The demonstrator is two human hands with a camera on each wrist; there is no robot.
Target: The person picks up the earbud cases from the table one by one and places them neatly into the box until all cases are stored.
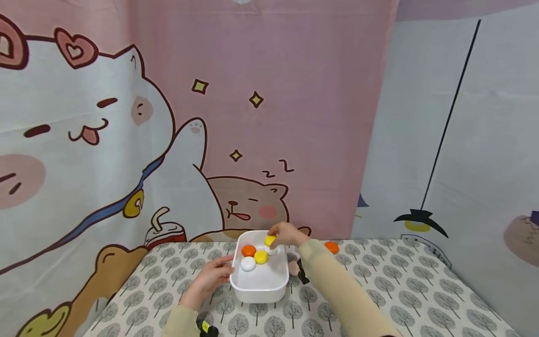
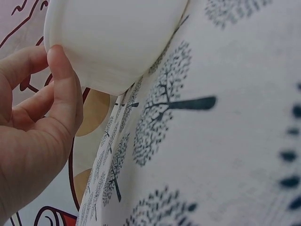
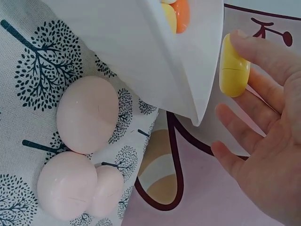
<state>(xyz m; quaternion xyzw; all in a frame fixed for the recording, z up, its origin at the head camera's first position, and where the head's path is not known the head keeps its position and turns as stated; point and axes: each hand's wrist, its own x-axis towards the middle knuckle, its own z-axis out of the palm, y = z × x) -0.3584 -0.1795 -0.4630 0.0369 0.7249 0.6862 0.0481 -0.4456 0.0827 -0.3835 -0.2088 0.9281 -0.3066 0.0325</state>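
White plastic box (image 1: pixel 258 296) on the bench (image 1: pixel 412 290) looks only part filled to me: you've got an orange piece (image 1: pixel 249 251), a yellow piece (image 1: pixel 261 257) and what look like two white pieces (image 1: pixel 248 263) in it, while a loose orange piece (image 1: pixel 331 247) and three pink pieces (image 3: pixel 88 115) aren't in. Your right hand (image 1: pixel 288 234) is pinching another yellow piece (image 3: pixel 234 68) up at the box's far right corner, spare fingers loosely spread. Your left hand (image 1: pixel 212 276) touches the box's left side, can't tell if it's gripping.

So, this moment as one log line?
left hand: touches white bin; right hand: pinches yellow disc above bin; inside: orange disc, white disc, second yellow disc
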